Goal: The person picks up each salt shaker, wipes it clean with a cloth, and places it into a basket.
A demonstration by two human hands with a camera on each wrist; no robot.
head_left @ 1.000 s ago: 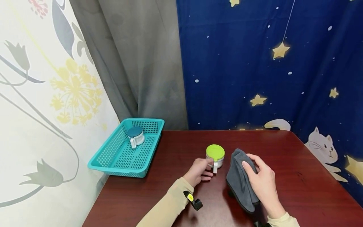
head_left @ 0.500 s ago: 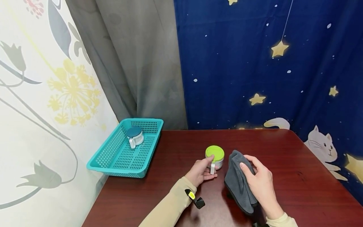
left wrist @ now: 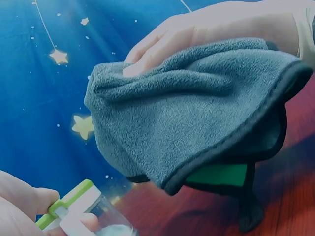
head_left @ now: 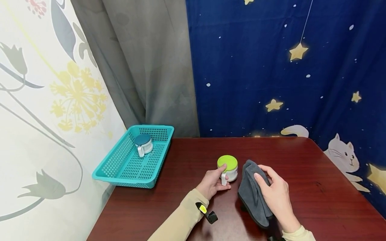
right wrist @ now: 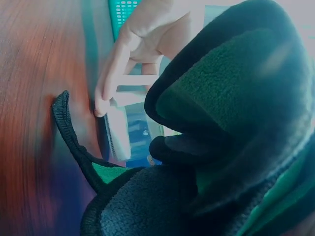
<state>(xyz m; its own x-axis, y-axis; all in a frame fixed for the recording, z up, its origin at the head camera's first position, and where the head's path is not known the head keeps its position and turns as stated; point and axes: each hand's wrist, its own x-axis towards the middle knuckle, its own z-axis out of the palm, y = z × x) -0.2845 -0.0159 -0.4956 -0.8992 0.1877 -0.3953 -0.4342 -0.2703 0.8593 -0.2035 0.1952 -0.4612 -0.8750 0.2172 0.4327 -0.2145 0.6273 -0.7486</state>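
Basket (head_left: 135, 183) as reference, at the left side of the counter (head_left: 193, 157). Jar (head_left: 230, 168) lies right of it, well apart, upright or nearly so; whether its base touches the counter is unclear. Left hand (head_left: 212, 182) grips the jar on the side facing the basket, thumb on the edge of the green lid (head_left: 228, 162), fingers about the white handle (head_left: 223, 179). Body clear and smooth, glass or hard plastic, could not say which; probably light, rigid, a bit slippery, and fragile if glass. Handle looks the surest hold, thumb on the lid as steadying; lifting by the lid alone seems risky, its fit being unknown. Cloth (head_left: 254, 197) farther right of the basket than the jar, just beside the jar, pinched near its upper end by the right hand (head_left: 275, 194), the rest hanging in folds. Grey pile, green underside (left wrist: 221, 175), dark edging; should be soft, limp, very light, with good grip. Best taken bunched, since loose corners may flop. Second jar (head_left: 146, 147), blue-lidded, stands inside the basket toward its far end, untouched.
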